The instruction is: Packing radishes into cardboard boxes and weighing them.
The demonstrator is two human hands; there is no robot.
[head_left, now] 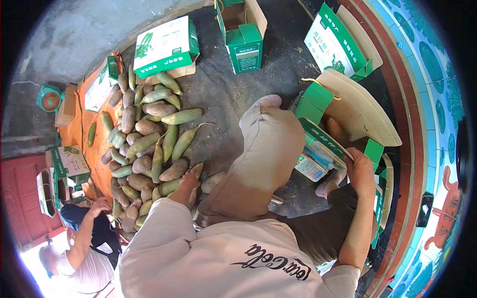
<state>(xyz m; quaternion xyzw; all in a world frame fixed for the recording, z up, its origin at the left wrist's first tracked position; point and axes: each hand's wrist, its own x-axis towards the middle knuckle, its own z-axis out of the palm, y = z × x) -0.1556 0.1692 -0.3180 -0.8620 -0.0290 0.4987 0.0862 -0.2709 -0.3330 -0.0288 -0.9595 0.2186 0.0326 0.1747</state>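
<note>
My left hand (189, 184) reaches down into a big heap of green radishes (144, 141), many smeared with brown soil. It touches a radish (198, 170) at the heap's near right edge; its fingers are mostly hidden, so I cannot tell whether they grip it. With my right hand (360, 169) I hold the edge of an open green carton (320, 133), fingers closed over its rim. Inside lies at least one brownish radish (335, 130). A digital scale (311, 168) with a lit display shows beside the carton, close to my foot.
Closed white-and-green carton (164, 44) sits behind the heap. An open carton (246, 42) and another carton (335, 44) stand farther back. Brick edging (392, 64) and a tiled wall (432, 94) bound the right. Another person (82, 258) works at the lower left.
</note>
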